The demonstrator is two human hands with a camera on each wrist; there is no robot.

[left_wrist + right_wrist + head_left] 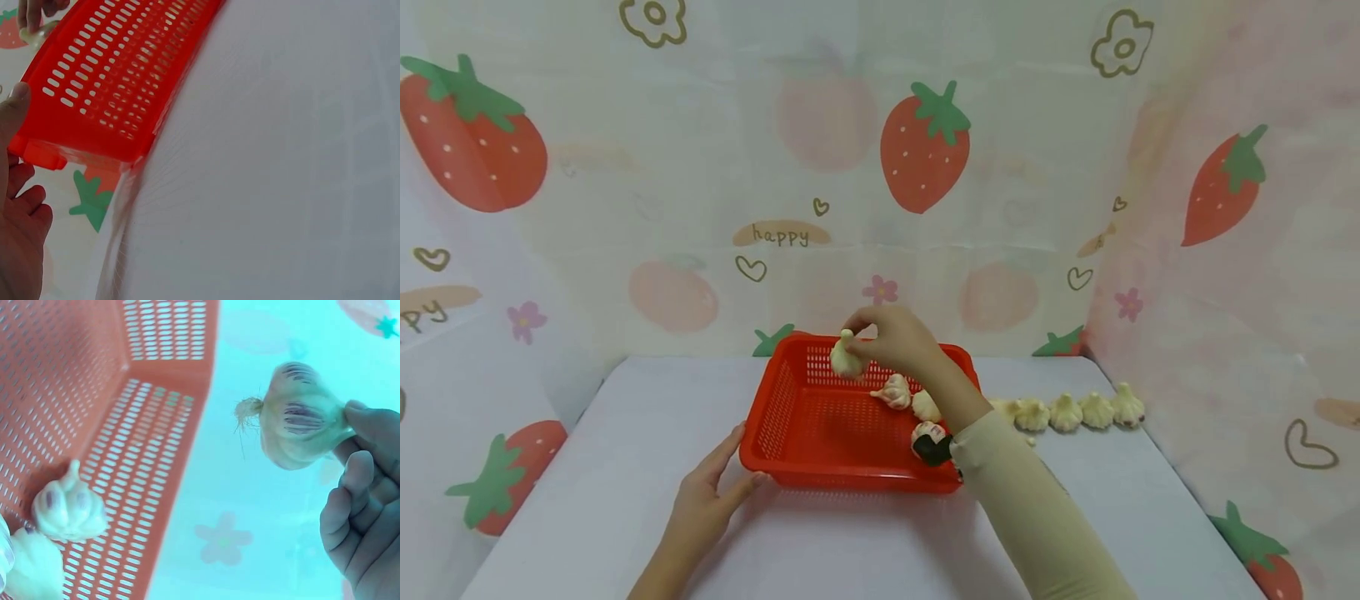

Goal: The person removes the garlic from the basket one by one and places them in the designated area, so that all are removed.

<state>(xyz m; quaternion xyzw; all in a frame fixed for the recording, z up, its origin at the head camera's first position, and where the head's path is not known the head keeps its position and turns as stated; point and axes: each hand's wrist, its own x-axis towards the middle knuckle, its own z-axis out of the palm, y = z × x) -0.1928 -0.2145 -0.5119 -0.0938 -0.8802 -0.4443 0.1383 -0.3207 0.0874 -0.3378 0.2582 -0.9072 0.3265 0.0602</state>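
Note:
My right hand [898,340] pinches a garlic bulb [846,357] by its stem, above the back of a red plastic basket [850,481]. In the right wrist view this bulb [303,419] shows purple streaks and dry roots pointing away from the fingers. My left hand [703,492] grips the basket at its near left corner, with the thumb [14,112] against the rim and the other fingers curled below it. Inside the basket, on the right, lie a garlic bulb [895,392], another bulb [925,407] and one beside a dark piece [934,450].
A row of several garlic bulbs [1066,413] stands on the white table [662,408] right of the basket, partly behind my right forearm. A small pale bit [1031,442] lies before the row. Strawberry-printed cloth [820,167] hangs behind and at both sides.

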